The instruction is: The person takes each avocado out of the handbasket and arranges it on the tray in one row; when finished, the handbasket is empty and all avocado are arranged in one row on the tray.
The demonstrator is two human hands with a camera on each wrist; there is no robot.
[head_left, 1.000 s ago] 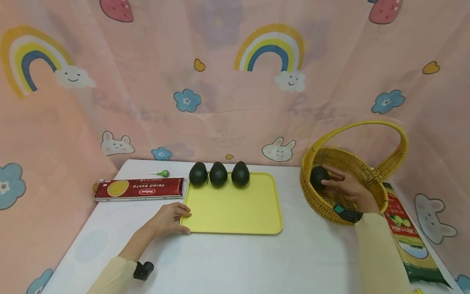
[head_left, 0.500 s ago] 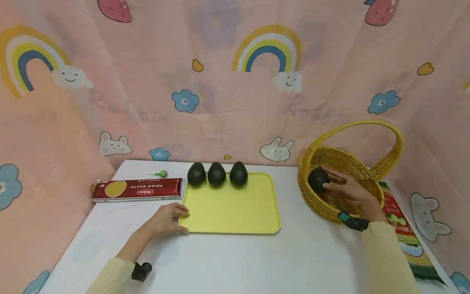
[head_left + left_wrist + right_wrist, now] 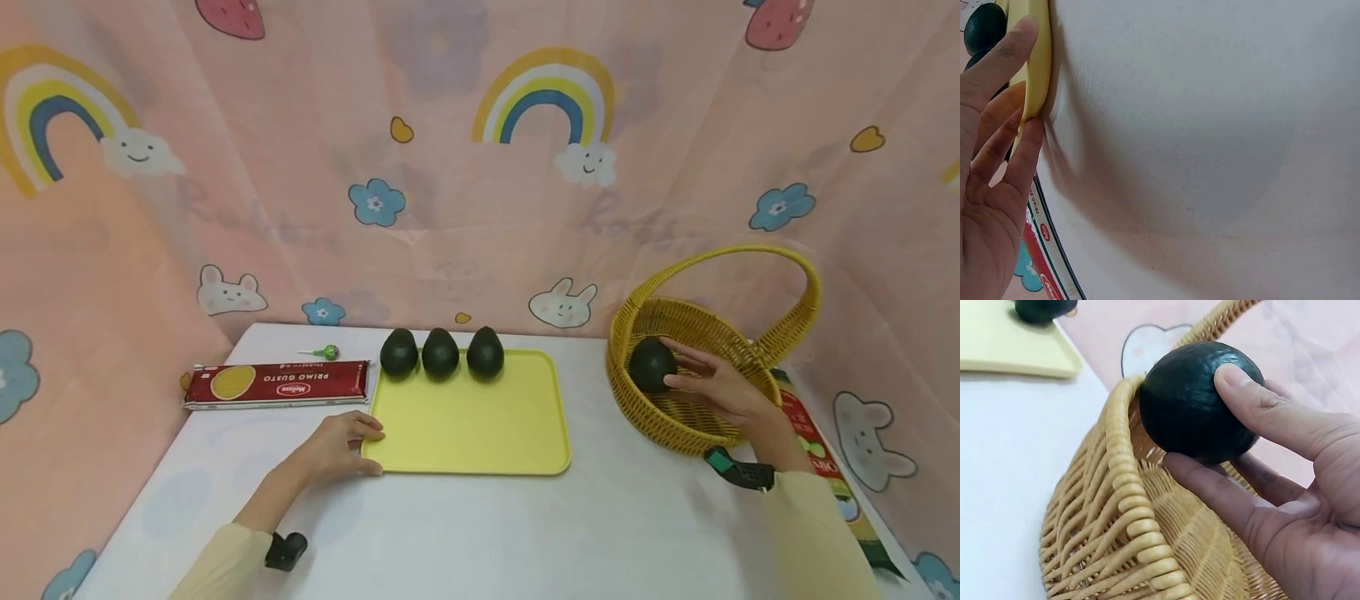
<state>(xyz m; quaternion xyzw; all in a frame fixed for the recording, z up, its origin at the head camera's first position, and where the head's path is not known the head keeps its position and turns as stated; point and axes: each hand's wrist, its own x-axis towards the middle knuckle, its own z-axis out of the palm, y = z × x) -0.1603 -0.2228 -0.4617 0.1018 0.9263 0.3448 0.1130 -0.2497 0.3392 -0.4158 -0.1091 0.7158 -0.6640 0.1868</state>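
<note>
In the head view, my right hand (image 3: pixel 716 387) holds a dark green avocado (image 3: pixel 651 364) within the mouth of the yellow wicker basket (image 3: pixel 686 446). Close up in the right wrist view, thumb and fingers pinch the avocado (image 3: pixel 1194 403) above the woven rim (image 3: pixel 1129 469). A yellow tray (image 3: pixel 472 433) lies mid-table, its near left corner gripped by my left hand (image 3: pixel 337 446). Three more avocados stand in a row along the tray's far edge: left (image 3: pixel 399 354), middle (image 3: pixel 440 354) and right (image 3: pixel 486 354). In the left wrist view, the thumb and fingers press the tray's edge (image 3: pixel 1038 62).
Left of the tray lies a red spaghetti packet (image 3: pixel 277 385), with a green lollipop (image 3: pixel 328 352) behind it. An Olivoila-type green and red bag (image 3: pixel 821 454) lies partly under my right arm, beside the basket. A pink patterned cloth (image 3: pixel 450 250) hangs behind the table.
My right wrist has shifted right and toward me while the fingers keep hold of the avocado, more of which now shows. The left hand stays on the tray. The head view has shifted slightly.
</note>
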